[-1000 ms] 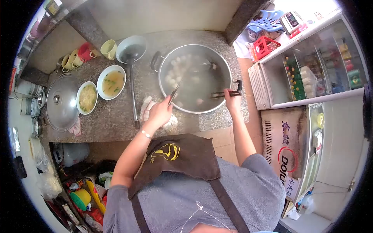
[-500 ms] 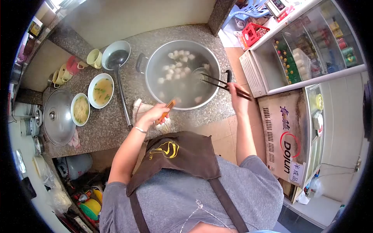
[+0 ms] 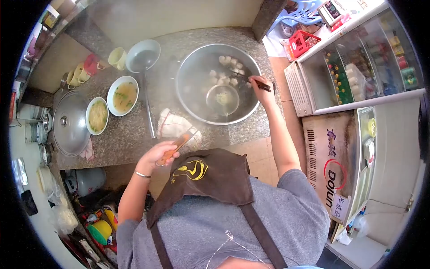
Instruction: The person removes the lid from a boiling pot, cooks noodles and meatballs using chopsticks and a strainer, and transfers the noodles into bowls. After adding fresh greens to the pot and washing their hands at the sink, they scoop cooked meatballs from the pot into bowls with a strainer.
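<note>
My left hand [image 3: 160,154] is closed round the wooden handle [image 3: 181,142] of a strainer, in front of the large pot [image 3: 180,96]. The strainer's round mesh [image 3: 222,100] lies in the near part of the pot, with something pale in it. My right hand [image 3: 262,88] grips dark chopsticks [image 3: 244,79] over the pot's right rim, their tips among the pale balls [image 3: 224,80] in the cloudy water. A checked cloth [image 3: 172,125] lies on the counter between my left hand and the pot. Steam blurs parts of the pot.
Left of the pot are a bowl of soup [image 3: 123,96], a bowl of noodles [image 3: 97,116], a metal lid [image 3: 71,125], cups [image 3: 117,58] and a ladle [image 3: 148,107] resting in a pale bowl [image 3: 143,56]. A glass-door fridge [image 3: 358,71] stands at the right.
My left hand has drawn back toward my body with the strainer, whose mesh now shows nearer the pot's front. The chopsticks have swung leftward, their tips now among the balls.
</note>
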`<act>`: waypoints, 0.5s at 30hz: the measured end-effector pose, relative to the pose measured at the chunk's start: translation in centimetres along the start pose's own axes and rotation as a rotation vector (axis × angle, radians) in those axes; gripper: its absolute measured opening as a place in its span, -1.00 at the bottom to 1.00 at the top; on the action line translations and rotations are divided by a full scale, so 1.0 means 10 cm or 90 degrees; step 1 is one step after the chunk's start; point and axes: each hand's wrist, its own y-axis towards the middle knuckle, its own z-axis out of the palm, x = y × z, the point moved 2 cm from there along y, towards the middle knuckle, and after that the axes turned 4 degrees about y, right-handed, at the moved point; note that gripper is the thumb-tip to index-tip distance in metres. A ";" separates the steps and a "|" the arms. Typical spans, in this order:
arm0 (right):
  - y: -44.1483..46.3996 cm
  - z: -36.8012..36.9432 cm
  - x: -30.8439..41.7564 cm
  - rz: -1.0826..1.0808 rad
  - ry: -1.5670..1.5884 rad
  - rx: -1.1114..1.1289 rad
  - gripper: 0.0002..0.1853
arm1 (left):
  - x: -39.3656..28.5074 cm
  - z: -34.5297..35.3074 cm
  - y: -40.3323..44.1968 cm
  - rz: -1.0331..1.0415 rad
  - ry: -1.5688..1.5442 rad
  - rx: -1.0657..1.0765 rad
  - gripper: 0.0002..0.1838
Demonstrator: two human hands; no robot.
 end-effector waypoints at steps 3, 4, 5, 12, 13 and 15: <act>-0.18 -0.04 -0.10 0.054 -0.089 0.121 -0.82 | -0.04 -0.02 -0.24 0.026 0.049 -0.054 -0.77; -0.27 -0.03 -0.14 0.059 -0.088 0.126 -0.82 | -0.10 0.00 -0.33 0.035 0.108 -0.128 -0.75; -0.37 0.01 -0.22 0.136 -0.008 0.170 -0.82 | -0.14 -0.01 -0.38 0.042 0.169 -0.200 -0.73; -0.47 0.24 -0.07 0.127 0.187 0.062 -0.79 | -0.42 -0.09 -0.42 0.103 0.227 -0.241 -0.75; -0.46 0.29 -0.12 0.110 0.151 0.040 -0.80 | -0.44 -0.10 -0.40 0.102 0.232 -0.239 -0.75; -0.39 0.35 -0.14 0.139 0.075 0.040 -0.81 | -0.50 -0.13 -0.32 0.146 0.245 -0.204 -0.77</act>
